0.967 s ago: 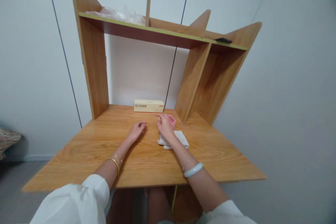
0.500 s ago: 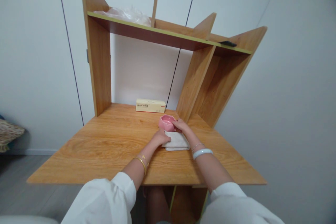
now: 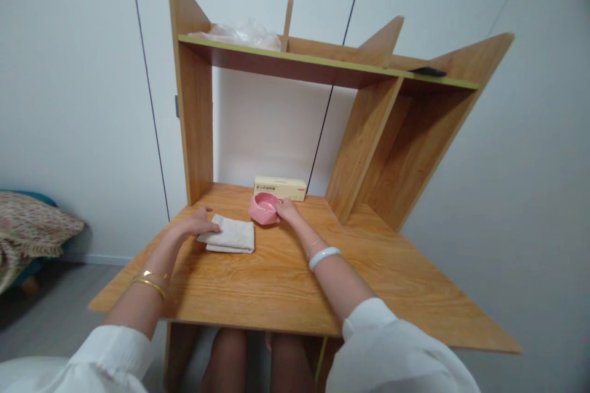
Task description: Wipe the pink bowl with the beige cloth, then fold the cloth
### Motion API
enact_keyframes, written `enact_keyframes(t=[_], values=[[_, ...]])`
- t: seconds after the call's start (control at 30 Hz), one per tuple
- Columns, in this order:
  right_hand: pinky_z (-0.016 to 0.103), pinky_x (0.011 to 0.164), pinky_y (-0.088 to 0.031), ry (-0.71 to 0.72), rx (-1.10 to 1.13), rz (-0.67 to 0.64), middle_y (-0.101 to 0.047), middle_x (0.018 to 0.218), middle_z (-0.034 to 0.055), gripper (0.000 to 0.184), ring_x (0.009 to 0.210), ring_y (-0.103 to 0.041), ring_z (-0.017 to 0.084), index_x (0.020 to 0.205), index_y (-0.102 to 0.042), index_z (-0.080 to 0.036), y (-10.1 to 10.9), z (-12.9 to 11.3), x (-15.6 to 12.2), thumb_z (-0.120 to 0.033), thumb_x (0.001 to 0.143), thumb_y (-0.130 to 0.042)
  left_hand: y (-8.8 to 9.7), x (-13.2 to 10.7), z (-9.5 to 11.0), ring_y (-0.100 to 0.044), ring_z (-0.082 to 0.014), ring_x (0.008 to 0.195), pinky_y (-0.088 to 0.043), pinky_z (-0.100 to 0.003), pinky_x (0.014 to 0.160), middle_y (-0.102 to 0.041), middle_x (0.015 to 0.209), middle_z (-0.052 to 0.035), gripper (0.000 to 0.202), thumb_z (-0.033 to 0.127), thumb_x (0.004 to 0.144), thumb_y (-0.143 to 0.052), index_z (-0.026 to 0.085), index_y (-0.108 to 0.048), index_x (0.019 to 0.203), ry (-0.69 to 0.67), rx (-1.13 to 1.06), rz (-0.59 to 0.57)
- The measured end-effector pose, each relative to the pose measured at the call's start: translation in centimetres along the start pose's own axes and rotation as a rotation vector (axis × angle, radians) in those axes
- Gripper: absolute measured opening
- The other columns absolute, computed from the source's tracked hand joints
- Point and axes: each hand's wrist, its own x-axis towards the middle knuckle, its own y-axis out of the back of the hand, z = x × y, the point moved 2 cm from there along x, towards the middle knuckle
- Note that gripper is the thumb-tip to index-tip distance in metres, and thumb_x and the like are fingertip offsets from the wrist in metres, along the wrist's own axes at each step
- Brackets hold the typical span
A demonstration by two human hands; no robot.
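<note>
A folded light-grey cloth [image 3: 233,234] lies on the left half of the wooden desktop. My left hand [image 3: 199,223] is at its left edge, thumb on top of the fabric and the other fingers partly hidden beyond it. Behind the cloth and slightly right is a small pink bowl [image 3: 262,214] with an angular outer wall. My right hand [image 3: 288,211] grips the bowl by its right rim. The bowl looks a little tilted; whether its base touches the desk I cannot tell.
A cream-coloured box [image 3: 279,188] with printed lettering stands right behind the bowl. Upright panels and a shelf [image 3: 286,61] rise over the desk, bearing a clear plastic bag [image 3: 246,34] and a dark flat object [image 3: 428,71]. A patterned blanket [image 3: 37,224] is at far left.
Both hands have moved left across the desk, the cloth going with my left hand and the bowl with my right. Cloth and bowl are now farther apart. The view has shifted too.
</note>
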Motion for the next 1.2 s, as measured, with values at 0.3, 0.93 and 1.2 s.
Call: enact_keyframes(t=[0.3,0.93,1.2], values=[[0.025,0.064,-0.047,0.021,-0.036,0.031,-0.07,0.094,0.0144,0.023,0.091,-0.065,0.024,0.098,-0.067,-0.014,-5.0,-5.9,0.3,-0.026,0.083,-0.053,-0.2,-1.2,-1.1,-0.061,-0.0216,0.057,-0.041,-0.026,0.056,-0.058,0.053,0.0051,0.063,0.007,0.035,-0.074,0.023,-0.061,0.095,0.11,0.053,-0.073],[0.027,0.074,-0.048,0.155,0.229,0.057,-0.068,0.081,0.0064,0.034,0.072,-0.062,0.016,0.115,-0.056,-0.011,-3.4,1.1,-0.5,-0.025,0.084,-0.049,-7.5,-5.1,6.2,-0.041,-0.0344,0.117,-0.026,-0.048,0.102,-0.056,0.111,-0.0131,0.025,0.011,0.067,-0.058,0.016,-0.059,0.092,-0.339,0.428,0.079],[0.03,0.088,-0.046,0.184,0.395,0.117,-0.067,0.1,0.0069,0.054,0.093,-0.062,0.014,0.129,-0.046,-0.016,-3.3,6.8,-0.5,-0.006,0.075,-0.043,-17.9,-5.8,5.4,-0.048,-0.0205,0.12,-0.034,-0.031,0.104,-0.054,0.127,-0.0149,0.049,0.003,0.071,-0.045,0.01,-0.051,0.119,-0.53,0.477,-0.381]])
